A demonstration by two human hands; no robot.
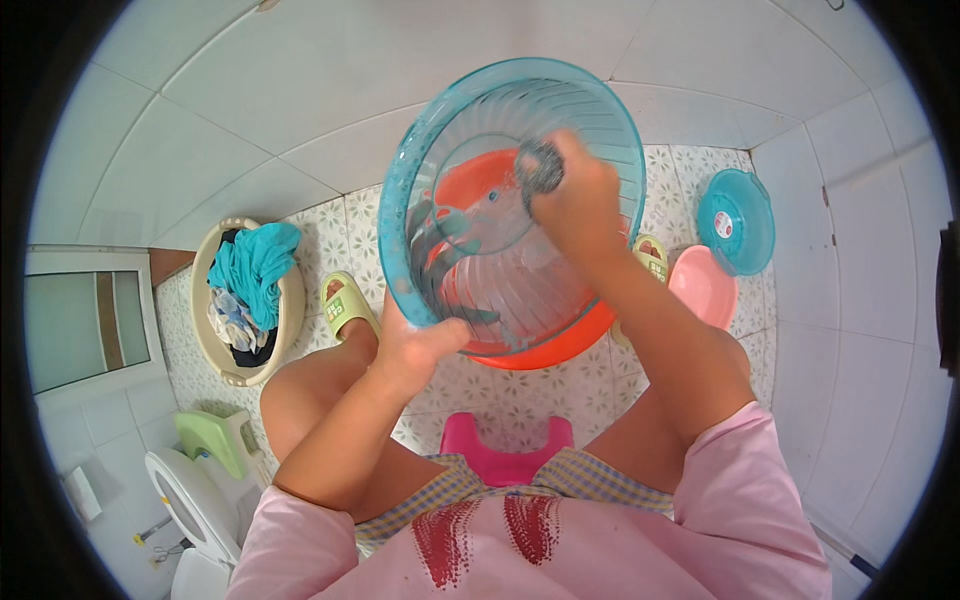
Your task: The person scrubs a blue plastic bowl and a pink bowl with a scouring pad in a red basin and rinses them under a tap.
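A clear blue plastic basin (398,270), ribbed inside, is held up and tilted in front of me. My left hand (420,350) grips its near left rim, the thumb lying over the edge. Inside the basin my right hand (580,200) is closed round a grey wire-like scouring ball (541,167), held against the inner wall. Wet, soapy patches show on the basin's left side. Beneath it stands an orange-red basin (555,345), mostly seen through the clear plastic and along its near rim.
On the left a beige laundry basket (205,335) holds turquoise, white and dark clothes. A turquoise basin (757,225) and a pink basin (705,285) lie at the right by the wall. A pink stool (505,465) is under me; a toilet (190,505) stands at the lower left.
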